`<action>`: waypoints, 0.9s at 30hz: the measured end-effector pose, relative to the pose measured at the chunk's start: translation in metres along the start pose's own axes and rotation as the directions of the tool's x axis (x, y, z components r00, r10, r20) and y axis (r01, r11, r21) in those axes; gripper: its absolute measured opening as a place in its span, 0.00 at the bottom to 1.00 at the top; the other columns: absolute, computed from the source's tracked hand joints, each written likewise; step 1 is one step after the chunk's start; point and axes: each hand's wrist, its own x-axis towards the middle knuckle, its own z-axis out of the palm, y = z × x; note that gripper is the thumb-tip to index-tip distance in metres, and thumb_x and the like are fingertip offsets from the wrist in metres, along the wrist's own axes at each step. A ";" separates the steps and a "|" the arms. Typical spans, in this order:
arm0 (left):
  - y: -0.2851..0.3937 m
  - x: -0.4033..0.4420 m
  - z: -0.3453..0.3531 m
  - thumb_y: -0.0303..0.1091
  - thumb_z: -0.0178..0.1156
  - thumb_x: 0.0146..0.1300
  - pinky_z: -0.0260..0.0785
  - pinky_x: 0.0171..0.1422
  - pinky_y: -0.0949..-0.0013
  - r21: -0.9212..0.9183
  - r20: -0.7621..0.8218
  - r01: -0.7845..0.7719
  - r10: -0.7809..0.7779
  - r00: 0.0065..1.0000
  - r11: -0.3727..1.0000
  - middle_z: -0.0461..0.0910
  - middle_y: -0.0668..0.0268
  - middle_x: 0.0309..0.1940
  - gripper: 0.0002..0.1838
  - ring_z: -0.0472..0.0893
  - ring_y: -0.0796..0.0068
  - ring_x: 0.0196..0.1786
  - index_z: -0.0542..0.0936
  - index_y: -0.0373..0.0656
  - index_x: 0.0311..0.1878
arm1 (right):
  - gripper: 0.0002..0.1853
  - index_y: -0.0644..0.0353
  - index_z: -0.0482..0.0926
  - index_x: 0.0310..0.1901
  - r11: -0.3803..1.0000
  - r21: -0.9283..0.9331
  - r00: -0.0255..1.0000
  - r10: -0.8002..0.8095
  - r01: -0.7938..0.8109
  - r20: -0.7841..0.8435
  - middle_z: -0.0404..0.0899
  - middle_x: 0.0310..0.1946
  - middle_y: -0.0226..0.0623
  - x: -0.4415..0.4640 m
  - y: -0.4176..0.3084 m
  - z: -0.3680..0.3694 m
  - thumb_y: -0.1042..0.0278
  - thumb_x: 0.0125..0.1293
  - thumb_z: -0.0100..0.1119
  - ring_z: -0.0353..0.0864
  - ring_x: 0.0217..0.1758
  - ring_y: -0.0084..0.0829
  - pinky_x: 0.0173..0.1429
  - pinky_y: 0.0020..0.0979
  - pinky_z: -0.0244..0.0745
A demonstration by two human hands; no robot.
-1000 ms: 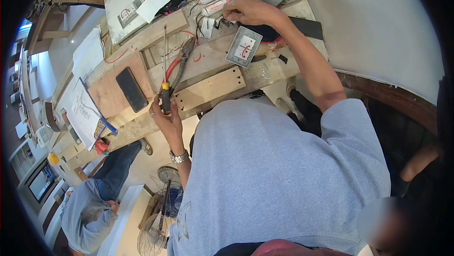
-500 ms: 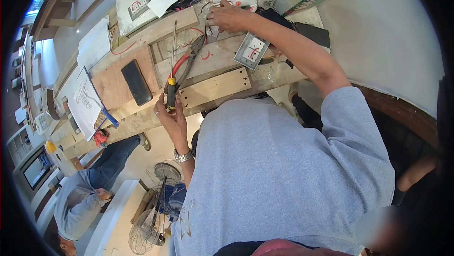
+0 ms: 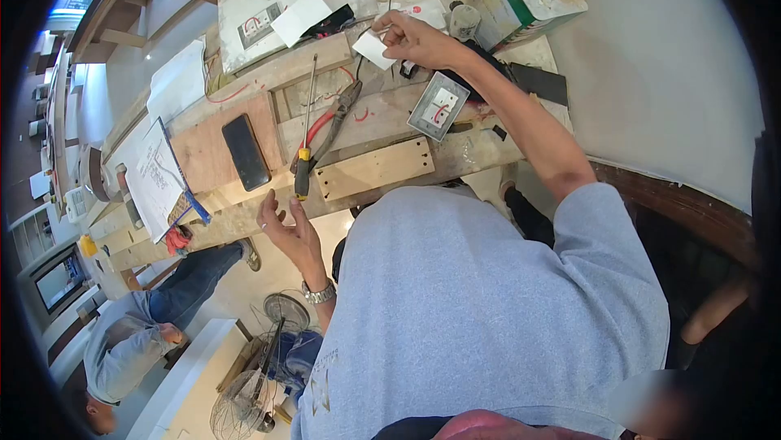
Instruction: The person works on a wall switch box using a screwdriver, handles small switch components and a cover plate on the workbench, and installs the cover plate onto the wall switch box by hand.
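Observation:
My right hand [image 3: 416, 40] pinches a flat white rectangular piece [image 3: 374, 49] above the back of the workbench. My left hand [image 3: 293, 233] is open at the front edge, fingers apart, just below the yellow-and-black handle of a screwdriver [image 3: 303, 170]. That screwdriver lies on the bench, its shaft pointing away from me. Beside it rest pliers [image 3: 346, 102] with red and dark handles. A grey metal box with a white socket insert and red wire [image 3: 439, 106] sits right of the pliers, below my right forearm.
A black phone [image 3: 246, 152] lies on a plywood piece at left, near a clipboard with papers [image 3: 152, 172]. A green-and-white carton [image 3: 533, 2] stands at back right. Another socket box [image 3: 259, 25] is on a white panel. A person [image 3: 134, 342] is at lower left beside fans [image 3: 244, 403].
My left hand has let go of the screwdriver and drawn back toward me. My right hand has lifted the white piece from the bench.

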 end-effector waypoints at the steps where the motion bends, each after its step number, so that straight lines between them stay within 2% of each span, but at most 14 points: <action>1: 0.007 0.004 0.000 0.40 0.65 0.76 0.73 0.61 0.55 -0.015 -0.027 -0.034 0.034 0.999 0.999 0.75 0.53 0.61 0.25 0.76 0.60 0.61 0.76 0.37 0.70 | 0.28 0.63 0.71 0.69 1.000 -0.008 1.000 -0.004 0.004 -0.007 0.84 0.41 0.39 -0.002 0.001 -0.003 0.74 0.69 0.67 0.85 0.46 0.27 0.49 0.32 0.80; 3: 0.024 0.012 0.000 0.39 0.64 0.77 0.74 0.61 0.57 -0.012 -0.025 -0.058 0.057 0.998 0.998 0.75 0.54 0.62 0.24 0.77 0.62 0.62 0.76 0.36 0.70 | 0.23 0.65 0.75 0.65 0.894 0.449 0.995 0.043 0.003 -0.094 0.85 0.42 0.34 -0.015 -0.004 -0.002 0.74 0.70 0.67 0.85 0.44 0.25 0.49 0.29 0.81; 5: 0.038 0.022 0.007 0.38 0.65 0.77 0.75 0.60 0.61 -0.188 0.042 -0.103 0.113 0.993 0.977 0.77 0.54 0.63 0.24 0.77 0.64 0.62 0.77 0.35 0.69 | 0.20 0.66 0.78 0.62 0.873 0.487 0.987 0.099 -0.026 -0.124 0.85 0.46 0.32 -0.031 -0.034 -0.002 0.72 0.71 0.67 0.84 0.44 0.22 0.49 0.26 0.81; 6: 0.044 0.027 0.014 0.36 0.65 0.77 0.76 0.58 0.66 -0.209 0.034 -0.143 0.153 0.988 0.968 0.79 0.56 0.60 0.22 0.79 0.69 0.59 0.78 0.34 0.67 | 0.21 0.66 0.78 0.63 0.853 0.522 0.982 0.115 -0.019 -0.152 0.86 0.48 0.33 -0.038 -0.046 -0.001 0.71 0.71 0.67 0.85 0.46 0.22 0.49 0.26 0.81; 7: 0.051 0.031 0.020 0.36 0.65 0.77 0.76 0.58 0.66 -0.215 0.031 -0.154 0.164 0.986 0.965 0.79 0.56 0.60 0.22 0.79 0.69 0.59 0.78 0.34 0.67 | 0.21 0.66 0.79 0.63 0.831 0.556 0.975 0.131 -0.009 -0.179 0.86 0.49 0.34 -0.043 -0.053 0.000 0.70 0.71 0.67 0.85 0.47 0.23 0.49 0.26 0.82; 10: 0.081 0.040 0.032 0.33 0.65 0.77 0.75 0.55 0.72 -0.447 0.257 -0.019 0.149 0.955 0.895 0.81 0.62 0.56 0.21 0.81 0.77 0.50 0.78 0.34 0.67 | 0.23 0.68 0.78 0.66 0.753 0.650 0.971 0.068 0.102 -0.230 0.86 0.51 0.38 -0.055 -0.062 0.006 0.73 0.71 0.65 0.86 0.49 0.25 0.52 0.27 0.82; 11: 0.087 0.044 0.038 0.33 0.65 0.77 0.75 0.55 0.72 -0.447 0.262 -0.025 0.158 0.952 0.894 0.81 0.62 0.56 0.21 0.81 0.77 0.50 0.78 0.34 0.67 | 0.23 0.69 0.77 0.66 0.710 0.687 0.967 0.030 0.157 -0.252 0.87 0.51 0.39 -0.060 -0.065 0.007 0.74 0.71 0.65 0.87 0.49 0.25 0.53 0.27 0.82; 14: 0.106 0.058 0.057 0.33 0.65 0.77 0.76 0.52 0.73 -0.543 0.310 -0.066 0.273 0.911 0.837 0.82 0.61 0.56 0.21 0.82 0.77 0.51 0.78 0.34 0.68 | 0.24 0.71 0.76 0.67 0.706 0.684 0.947 0.064 0.181 -0.316 0.87 0.51 0.41 -0.075 -0.083 0.006 0.77 0.71 0.63 0.87 0.49 0.26 0.55 0.28 0.81; 16: 0.123 0.065 0.062 0.34 0.65 0.78 0.79 0.52 0.72 -0.660 0.368 0.040 0.276 0.888 0.751 0.83 0.61 0.56 0.21 0.83 0.77 0.51 0.78 0.34 0.68 | 0.24 0.71 0.76 0.67 0.713 0.680 0.938 0.095 0.169 -0.334 0.87 0.51 0.41 -0.083 -0.087 0.005 0.77 0.71 0.63 0.86 0.50 0.26 0.55 0.28 0.81; 20: 0.157 0.076 0.073 0.35 0.64 0.78 0.81 0.51 0.70 -0.729 0.412 0.071 0.353 0.840 0.681 0.83 0.59 0.56 0.23 0.84 0.75 0.51 0.75 0.35 0.71 | 0.21 0.71 0.79 0.64 0.706 0.690 0.912 0.160 0.162 -0.378 0.87 0.52 0.41 -0.099 -0.095 -0.003 0.77 0.71 0.63 0.86 0.50 0.25 0.55 0.28 0.81; 21: 0.162 0.077 0.076 0.35 0.63 0.79 0.81 0.52 0.69 -0.724 0.441 0.111 0.333 0.833 0.681 0.83 0.58 0.57 0.24 0.84 0.75 0.52 0.74 0.34 0.71 | 0.21 0.71 0.79 0.64 0.706 0.689 0.909 0.166 0.162 -0.383 0.87 0.52 0.41 -0.102 -0.095 -0.004 0.77 0.71 0.63 0.86 0.50 0.25 0.55 0.28 0.81; 23: 0.166 0.074 0.085 0.34 0.62 0.79 0.82 0.53 0.69 -0.714 0.474 0.158 0.304 0.826 0.682 0.83 0.57 0.57 0.24 0.85 0.74 0.52 0.73 0.33 0.71 | 0.18 0.69 0.81 0.61 0.804 0.581 0.910 0.139 0.126 -0.389 0.86 0.53 0.37 -0.107 -0.094 -0.003 0.74 0.73 0.65 0.84 0.52 0.22 0.59 0.28 0.79; 25: 0.168 0.073 0.098 0.38 0.63 0.79 0.84 0.50 0.68 -0.774 0.555 0.356 0.290 0.780 0.524 0.83 0.57 0.54 0.26 0.86 0.73 0.50 0.72 0.33 0.72 | 0.16 0.69 0.82 0.60 0.857 0.504 0.930 0.091 0.109 -0.356 0.86 0.52 0.36 -0.111 -0.090 0.010 0.74 0.75 0.64 0.83 0.52 0.21 0.59 0.27 0.79; 27: 0.158 0.072 0.105 0.40 0.62 0.80 0.85 0.49 0.66 -0.754 0.599 0.409 0.282 0.749 0.514 0.83 0.57 0.51 0.25 0.86 0.72 0.49 0.72 0.32 0.70 | 0.14 0.68 0.83 0.59 0.903 0.420 0.948 0.046 0.095 -0.314 0.87 0.50 0.34 -0.117 -0.086 0.026 0.73 0.76 0.63 0.83 0.51 0.19 0.58 0.27 0.79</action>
